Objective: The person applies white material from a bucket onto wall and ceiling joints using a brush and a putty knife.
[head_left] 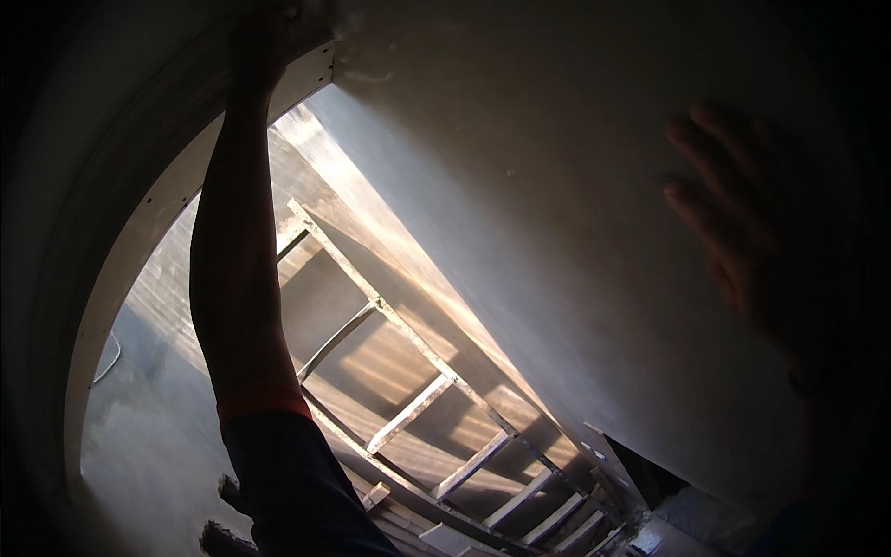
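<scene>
My left arm reaches up to the top of the view, where my left hand (258,51) is a dark, compact shape with its fingers closed. What it grips, if anything, is lost in shadow. It is at the corner where a pale, curved strip with small dark holes (130,227) meets a smooth grey plastered surface (520,269). On the right, my right hand (733,209) is open with its fingers apart, close to or against that same surface; the shadow hides whether it touches.
Below stands a wooden ladder (408,413), spattered with pale material, its rungs running to the lower right. Boards and scraps (376,497) lie beside its foot. Sunlight streaks the wall behind it. A thin white cable (111,360) shows at the left.
</scene>
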Action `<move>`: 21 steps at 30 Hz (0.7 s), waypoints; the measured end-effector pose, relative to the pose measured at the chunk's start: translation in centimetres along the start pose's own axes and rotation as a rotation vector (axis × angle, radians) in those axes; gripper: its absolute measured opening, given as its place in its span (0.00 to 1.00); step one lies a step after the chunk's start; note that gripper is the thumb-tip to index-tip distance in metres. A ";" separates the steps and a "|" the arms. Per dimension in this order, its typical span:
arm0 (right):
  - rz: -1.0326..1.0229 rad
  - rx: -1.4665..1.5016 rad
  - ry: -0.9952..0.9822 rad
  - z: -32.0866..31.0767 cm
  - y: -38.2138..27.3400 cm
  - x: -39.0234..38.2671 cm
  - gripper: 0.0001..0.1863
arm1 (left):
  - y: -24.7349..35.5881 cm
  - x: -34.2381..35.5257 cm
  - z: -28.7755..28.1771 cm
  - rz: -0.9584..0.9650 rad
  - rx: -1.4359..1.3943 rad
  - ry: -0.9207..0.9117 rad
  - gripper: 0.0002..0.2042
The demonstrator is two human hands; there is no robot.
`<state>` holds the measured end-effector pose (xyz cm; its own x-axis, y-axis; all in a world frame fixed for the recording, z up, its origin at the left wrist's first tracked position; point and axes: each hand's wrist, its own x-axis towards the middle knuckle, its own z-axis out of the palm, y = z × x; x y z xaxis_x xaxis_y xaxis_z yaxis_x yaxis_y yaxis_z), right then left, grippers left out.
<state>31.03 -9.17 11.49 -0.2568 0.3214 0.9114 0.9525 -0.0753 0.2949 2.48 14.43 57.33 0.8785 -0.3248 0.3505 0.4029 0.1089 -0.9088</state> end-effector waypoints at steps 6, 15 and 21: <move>-0.010 0.013 -0.012 0.2 -0.2 0.0 0.20 | -0.2 -1.7 2.6 0.053 0.032 0.032 0.13; -0.019 -0.047 -0.021 -0.7 -0.1 0.0 0.18 | -3.0 -2.3 3.6 -0.037 -0.292 0.071 0.17; -0.013 -0.033 0.001 -0.1 -0.3 0.5 0.17 | -2.3 -3.1 -0.1 0.136 0.046 0.038 0.19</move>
<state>30.59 -9.04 11.92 -0.2697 0.3220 0.9075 0.9432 -0.1017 0.3164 -1.15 15.04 58.27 0.9157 -0.3392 0.2156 0.2931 0.1966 -0.9356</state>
